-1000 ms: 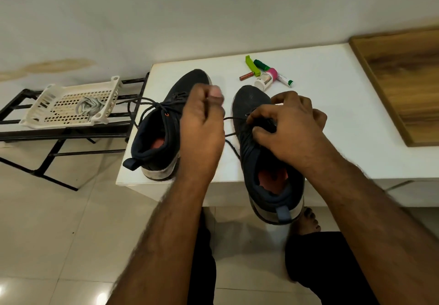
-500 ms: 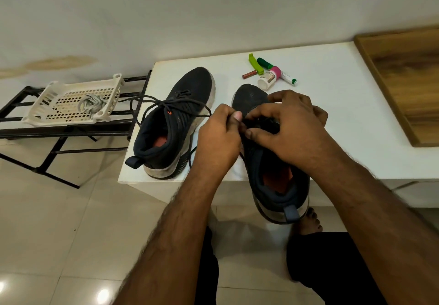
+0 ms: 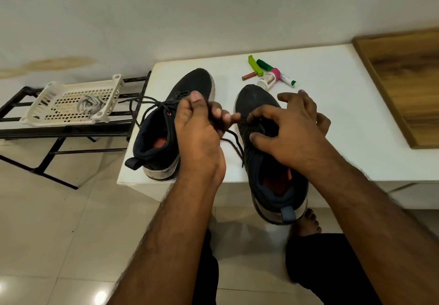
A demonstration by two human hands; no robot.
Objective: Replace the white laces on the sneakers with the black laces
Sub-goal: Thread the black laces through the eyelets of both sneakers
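L grip (image 3: 202,124) pinching black lace (image 3: 234,141)

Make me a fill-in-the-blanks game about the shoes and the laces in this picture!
1. The pale, bundled old laces lie in the white plastic ____ on the black metal rack.
2. The left hand pinches a thin ____ lace running to the dark sneaker on the right.
3. The other dark sneaker already has its lace threaded, and it stands on the white ____.
4. The right hand rests on the ____ sneaker.

Missing words: basket; black; table; right
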